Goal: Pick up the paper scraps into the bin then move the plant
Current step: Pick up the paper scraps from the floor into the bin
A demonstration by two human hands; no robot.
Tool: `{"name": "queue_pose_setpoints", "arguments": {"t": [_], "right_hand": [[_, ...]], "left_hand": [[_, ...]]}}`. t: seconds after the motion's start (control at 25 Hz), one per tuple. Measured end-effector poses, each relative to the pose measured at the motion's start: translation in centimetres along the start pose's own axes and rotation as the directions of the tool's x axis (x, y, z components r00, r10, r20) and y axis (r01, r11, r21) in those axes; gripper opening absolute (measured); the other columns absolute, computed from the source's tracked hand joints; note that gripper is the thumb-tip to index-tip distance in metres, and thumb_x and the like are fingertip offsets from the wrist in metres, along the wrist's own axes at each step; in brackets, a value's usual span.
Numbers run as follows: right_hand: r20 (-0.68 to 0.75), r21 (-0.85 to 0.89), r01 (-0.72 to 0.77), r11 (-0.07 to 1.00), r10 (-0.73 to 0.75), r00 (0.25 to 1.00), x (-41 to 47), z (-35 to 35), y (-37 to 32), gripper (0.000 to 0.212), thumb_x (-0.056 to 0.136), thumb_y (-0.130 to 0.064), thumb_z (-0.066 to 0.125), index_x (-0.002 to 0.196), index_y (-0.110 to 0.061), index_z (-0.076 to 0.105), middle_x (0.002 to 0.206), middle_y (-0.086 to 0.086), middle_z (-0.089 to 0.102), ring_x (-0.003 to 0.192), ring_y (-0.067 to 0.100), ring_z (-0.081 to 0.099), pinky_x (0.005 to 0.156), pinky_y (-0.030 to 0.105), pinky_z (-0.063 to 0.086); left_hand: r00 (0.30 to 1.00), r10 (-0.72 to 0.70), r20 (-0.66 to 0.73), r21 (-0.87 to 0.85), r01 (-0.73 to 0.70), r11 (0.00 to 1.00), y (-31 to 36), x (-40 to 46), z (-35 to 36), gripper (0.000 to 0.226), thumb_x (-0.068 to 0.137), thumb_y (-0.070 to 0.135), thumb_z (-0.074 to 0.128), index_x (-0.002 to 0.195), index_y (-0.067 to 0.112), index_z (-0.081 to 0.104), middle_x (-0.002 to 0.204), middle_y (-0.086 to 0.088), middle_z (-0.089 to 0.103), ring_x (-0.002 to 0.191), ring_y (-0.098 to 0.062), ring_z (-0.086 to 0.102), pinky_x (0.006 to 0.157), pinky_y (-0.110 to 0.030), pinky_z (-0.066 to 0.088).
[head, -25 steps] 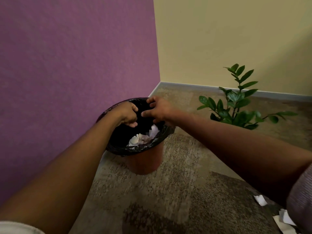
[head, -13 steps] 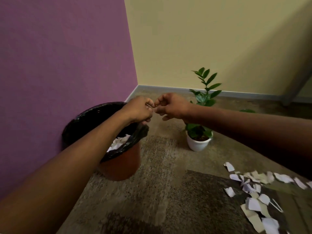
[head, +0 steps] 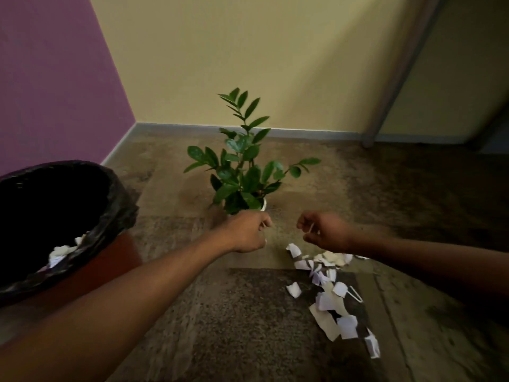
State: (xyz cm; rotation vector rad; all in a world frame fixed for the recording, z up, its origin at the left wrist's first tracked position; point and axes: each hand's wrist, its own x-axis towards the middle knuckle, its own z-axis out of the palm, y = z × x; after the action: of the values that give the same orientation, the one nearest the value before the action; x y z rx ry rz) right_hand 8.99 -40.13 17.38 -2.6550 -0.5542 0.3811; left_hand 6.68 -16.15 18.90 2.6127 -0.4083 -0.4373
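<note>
The paper scraps point(head: 327, 296) trail from frame centre toward the lower right, directly below the right hand point(head: 325, 231), the nearer one; the left hand point(head: 246, 232) hovers beside it, both loosely curled, whether pinching anything I cannot tell

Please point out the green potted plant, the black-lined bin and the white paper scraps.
Green potted plant point(head: 242, 172), head view, leaves.
Black-lined bin point(head: 121, 205), head view, rim.
White paper scraps point(head: 327, 301), head view, pile middle.
</note>
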Motion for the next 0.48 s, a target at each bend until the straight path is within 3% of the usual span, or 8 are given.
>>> {"name": "queue_pose_setpoints", "arguments": {"t": [0.12, 0.32, 0.48], "right_hand": [[0.07, -0.132, -0.178, 0.975, 0.188, 0.98, -1.4, 1.5, 6.6, 0.053, 0.076, -0.021, 0.076, 0.123, -0.015, 0.053, 0.116, 0.006, 0.058, 0.091, 0.011, 0.051, 0.075, 0.021, 0.04], [0.189, -0.287, -0.357, 0.889, 0.418, 0.889, -3.6, 3.8, 15.5, 0.082, 0.071, -0.029, 0.08, 0.14, -0.019, 0.035, 0.137, 0.008, 0.043, 0.122, 0.025, 0.048, 0.094, 0.032, 0.046], [0.099, -0.275, -0.469, 0.839, 0.51, 0.854, -3.9, 3.8, 20.6, 0.085, 0.076, -0.047, 0.072, 0.144, -0.015, 0.032, 0.141, 0.013, 0.041, 0.128, 0.03, 0.045, 0.103, 0.034, 0.04]], "left_hand": [[0.996, 0.031, 0.08, 0.096, -0.038, 0.995, 1.0, 3.4, 4.3, 0.06, 0.081, 0.027, 0.072, 0.137, 0.021, 0.049, 0.135, -0.008, 0.052, 0.121, -0.024, 0.054, 0.095, -0.03, 0.045], [0.966, -0.048, 0.255, 0.205, -0.006, 0.979, 1.1, 6.9, 11.7, 0.082, 0.081, 0.028, 0.072, 0.149, 0.021, 0.028, 0.147, -0.011, 0.03, 0.128, -0.035, 0.047, 0.101, -0.045, 0.046], [0.966, -0.05, 0.255, 0.295, -0.029, 0.955, 1.0, 8.4, 15.7, 0.09, 0.083, 0.026, 0.073, 0.153, 0.017, 0.017, 0.158, -0.013, 0.016, 0.137, -0.037, 0.034, 0.106, -0.045, 0.039]]}}
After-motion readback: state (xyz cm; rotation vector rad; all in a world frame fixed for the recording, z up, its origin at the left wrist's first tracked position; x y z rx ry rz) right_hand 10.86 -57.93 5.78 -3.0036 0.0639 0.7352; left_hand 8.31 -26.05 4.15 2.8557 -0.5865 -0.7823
